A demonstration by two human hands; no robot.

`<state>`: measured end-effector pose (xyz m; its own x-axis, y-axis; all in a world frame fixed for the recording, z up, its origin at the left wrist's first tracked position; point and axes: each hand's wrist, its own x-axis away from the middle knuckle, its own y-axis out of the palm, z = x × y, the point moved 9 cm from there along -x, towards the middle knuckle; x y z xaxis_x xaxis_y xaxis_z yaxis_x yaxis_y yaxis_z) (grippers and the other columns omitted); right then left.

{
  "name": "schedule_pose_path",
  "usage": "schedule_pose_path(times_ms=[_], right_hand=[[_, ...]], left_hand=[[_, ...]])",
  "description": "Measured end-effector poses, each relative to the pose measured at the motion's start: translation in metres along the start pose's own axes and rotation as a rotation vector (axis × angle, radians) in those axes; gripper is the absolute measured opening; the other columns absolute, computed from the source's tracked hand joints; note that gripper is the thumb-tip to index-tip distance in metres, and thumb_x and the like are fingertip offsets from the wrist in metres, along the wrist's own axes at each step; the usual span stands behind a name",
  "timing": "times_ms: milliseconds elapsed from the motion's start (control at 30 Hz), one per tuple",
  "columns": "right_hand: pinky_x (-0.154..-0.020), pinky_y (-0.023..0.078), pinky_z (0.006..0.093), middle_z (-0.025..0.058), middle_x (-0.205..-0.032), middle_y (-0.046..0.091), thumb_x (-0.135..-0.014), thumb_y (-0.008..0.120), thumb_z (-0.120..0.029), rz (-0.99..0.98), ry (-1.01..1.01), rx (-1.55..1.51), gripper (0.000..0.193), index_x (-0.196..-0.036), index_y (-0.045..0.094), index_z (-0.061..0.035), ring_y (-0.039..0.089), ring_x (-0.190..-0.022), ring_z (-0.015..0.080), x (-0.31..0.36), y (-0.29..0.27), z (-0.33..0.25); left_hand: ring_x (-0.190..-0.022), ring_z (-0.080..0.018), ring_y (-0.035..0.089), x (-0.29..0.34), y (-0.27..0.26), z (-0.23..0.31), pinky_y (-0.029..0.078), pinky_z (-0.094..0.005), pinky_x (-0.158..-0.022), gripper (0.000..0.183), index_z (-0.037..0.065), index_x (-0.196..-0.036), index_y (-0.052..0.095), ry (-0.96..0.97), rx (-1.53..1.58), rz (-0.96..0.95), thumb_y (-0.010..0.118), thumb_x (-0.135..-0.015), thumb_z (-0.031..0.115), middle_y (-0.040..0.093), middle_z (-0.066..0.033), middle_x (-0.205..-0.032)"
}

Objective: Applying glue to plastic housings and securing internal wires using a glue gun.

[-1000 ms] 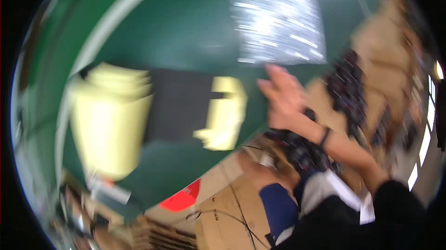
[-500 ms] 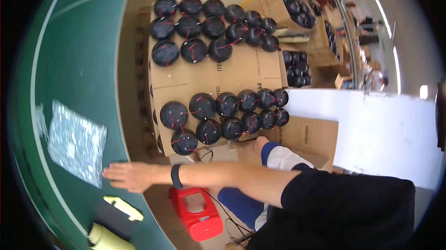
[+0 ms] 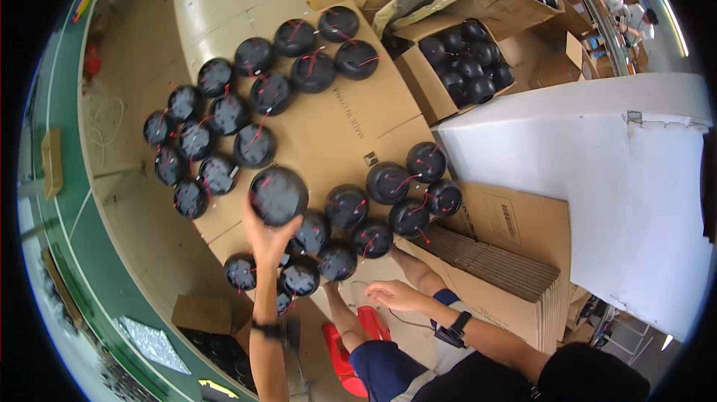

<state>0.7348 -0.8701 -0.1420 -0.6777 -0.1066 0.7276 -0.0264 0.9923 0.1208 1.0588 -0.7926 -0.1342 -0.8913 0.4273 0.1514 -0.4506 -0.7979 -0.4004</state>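
Currently, the left hand (image 3: 270, 236) grasps a round black dome (image 3: 278, 196), no long axis evident, at its twelve o'clock over the cardboard (image 3: 351, 118), while the right hand (image 3: 399, 296), empty, fingers loose, sits farther off toward four o'clock.

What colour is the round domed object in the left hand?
The domed object is black, clearest in the head view.

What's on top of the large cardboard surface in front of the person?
Two groups of black domes sit on the cardboard. The left hand holds another dome above it. Whatever lies directly beneath the domes is covered and cannot be seen.
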Motion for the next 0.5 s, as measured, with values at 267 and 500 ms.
schedule_pose_path(times_ms=[267, 500], right_hand=[[-0.089, 0.048, 0.0282, 0.0101, -0.111, 0.065, -0.101, 0.041, -0.008, 0.037, 0.02, -0.531, 0.031, -0.129, 0.052, -0.0021, 0.062, -0.1, 0.0156, 0.07, -0.085, 0.032], [-0.086, 0.049, 0.0259, 0.007, -0.105, 0.066, -0.102, 0.044, -0.013, 0.055, -0.002, -0.547, 0.029, -0.127, 0.055, -0.0025, 0.062, -0.093, 0.0126, 0.086, -0.124, 0.05]], left_hand=[[-0.138, -0.0399, 0.034, -0.145, 0.136, -0.059, 0.027, -0.043, -0.117, 0.123, -0.012, -0.144, 0.027, -0.149, -0.329, 0.43, 0.093, -0.055, 0.042, 0.035, -0.0298, -0.147], [-0.117, -0.0465, 0.055, -0.14, 0.181, -0.078, 0.049, -0.0496, -0.098, 0.135, 0.004, -0.152, 0.003, -0.654, -0.735, 0.1, 0.091, -0.057, 0.041, 0.037, -0.0305, -0.138]])
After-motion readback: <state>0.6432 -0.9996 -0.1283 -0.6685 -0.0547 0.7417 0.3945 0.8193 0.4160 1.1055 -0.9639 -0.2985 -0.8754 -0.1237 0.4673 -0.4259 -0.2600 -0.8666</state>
